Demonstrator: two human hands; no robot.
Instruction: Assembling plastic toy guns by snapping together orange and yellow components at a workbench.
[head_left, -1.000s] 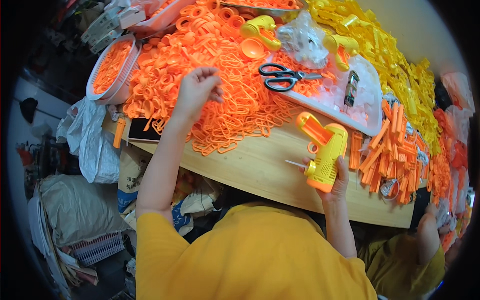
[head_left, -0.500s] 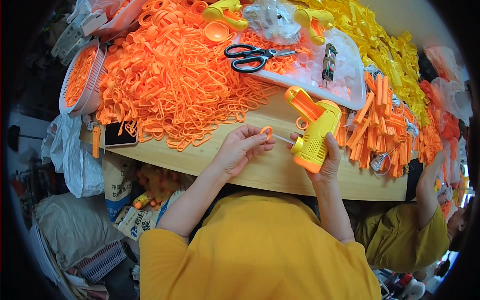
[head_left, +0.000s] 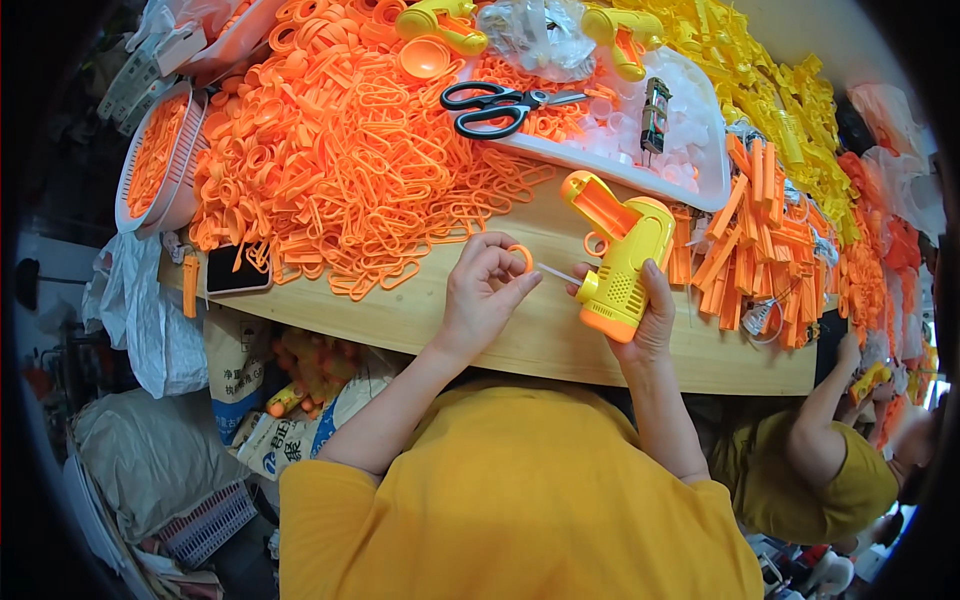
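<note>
My right hand grips a yellow and orange plastic toy body, shaped like a small pistol, with its hollow orange-lined part tilted up and to the left. A small orange ring shows on its left side. From its round yellow collar a thin white rod points toward my left hand. Thumb and fingers of that hand pinch a loose orange ring close to the rod's tip; whether the two touch, I cannot tell. Both hands are raised over the table's front part.
Orange clips and rings pile up on the left. Scissors lie across the rim of a white tray holding translucent pieces. Orange strips and yellow parts lie right. A phone sits front left; a co-worker's arm is at right.
My left hand has drawn slightly left with the ring and changed its finger hold on it. The right hand keeps the toy body nearly in place. The co-worker's arm has moved lower.
</note>
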